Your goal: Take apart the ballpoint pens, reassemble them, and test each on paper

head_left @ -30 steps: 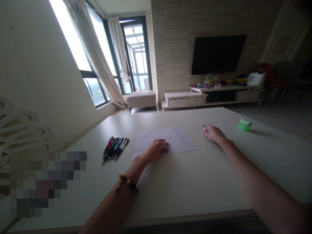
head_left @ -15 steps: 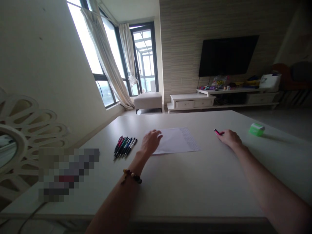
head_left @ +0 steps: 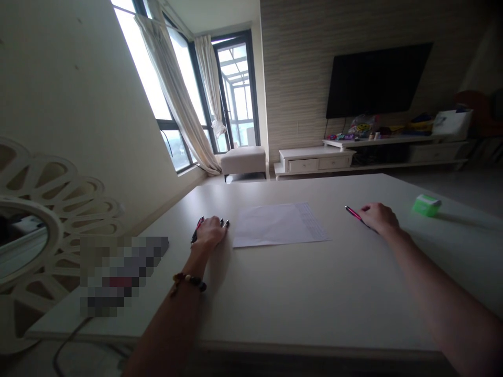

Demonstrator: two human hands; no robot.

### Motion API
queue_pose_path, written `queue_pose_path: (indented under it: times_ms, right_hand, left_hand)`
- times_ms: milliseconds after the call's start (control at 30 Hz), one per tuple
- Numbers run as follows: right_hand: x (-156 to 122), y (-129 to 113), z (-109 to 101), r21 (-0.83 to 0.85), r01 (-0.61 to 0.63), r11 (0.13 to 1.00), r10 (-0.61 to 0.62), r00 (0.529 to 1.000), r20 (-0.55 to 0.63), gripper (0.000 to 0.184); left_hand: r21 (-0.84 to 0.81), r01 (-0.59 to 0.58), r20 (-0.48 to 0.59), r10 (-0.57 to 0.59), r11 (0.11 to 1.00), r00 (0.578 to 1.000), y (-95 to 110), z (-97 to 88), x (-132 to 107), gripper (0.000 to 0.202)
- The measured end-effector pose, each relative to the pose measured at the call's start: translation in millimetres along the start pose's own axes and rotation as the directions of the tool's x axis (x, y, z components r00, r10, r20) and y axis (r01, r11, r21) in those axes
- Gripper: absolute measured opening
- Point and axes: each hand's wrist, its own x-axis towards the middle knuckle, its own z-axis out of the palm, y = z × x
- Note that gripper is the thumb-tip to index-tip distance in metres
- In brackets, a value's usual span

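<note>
Fingers (head_left: 367, 208) of the right hand (head_left: 381, 217) are bent in beside a red pen (head_left: 354, 213), touching or almost touching it; whether they grip it I cannot tell, since the hand hides the contact. The pen is on the right part of the white counter (head_left: 298, 293), to the right of a sheet of paper (head_left: 271, 225) and apart from it. Its long axis slants from far left to near right, roughly in line with the right forearm. One dark end points away from the person and to the left; the other end reaches back beside the hand. Which end is the writing tip is too small to make out.

At the left, the person's left hand (head_left: 210, 231) is laid over a bunch of pens (head_left: 197, 228), hiding most of them, so I cannot tell whether its fingers are closed on any. A red-and-black pen shows at the hand's left edge, slanting from near left to far right, and dark ends stick out at its right edge, pointing away. A beaded bracelet (head_left: 187, 281) circles the left wrist.

The paper lies flat between the hands, printed lines along its right side. A green box (head_left: 427, 205) stands beyond the right hand.
</note>
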Motion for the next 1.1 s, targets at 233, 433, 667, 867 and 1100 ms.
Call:
queue_pose_path:
  times_ms: [233,433,667,867,1100]
  right_hand:
    - [-47,-76,-16,0.388,0.295,0.873,-0.328,0.944,0.021,0.030]
    - [-123,-138,-18,0.846,0.131,0.517,-0.718,0.605,0.345,0.052]
    - [-131,-135,-25,0.837,-0.132,0.530,-0.769,0.339,0.541,0.040]
    - [-122,-127,-18,0.781,-0.097,0.617,-0.737,0.276,0.617,0.042]
    - [-127,-127,-9,0.732,-0.446,0.515,-0.713,0.250,0.655,0.049]
  left_hand:
    - [-0.704,-0.253,-0.112,0.248,0.664,0.962,25,-23.2,-20,0.033]
    - [-0.999,-0.049,-0.044,0.515,-0.005,0.856,77,-11.2,-56,0.028]
    - [-0.983,-0.145,-0.054,0.572,0.115,0.818,83,0.6,-59,0.029]
    - [-0.524,-0.674,-0.090,0.754,0.520,0.651,78,3.5,-66,0.022]
    - [-0.208,-0.787,-0.171,0.771,0.581,0.614,85,3.7,-76,0.028]
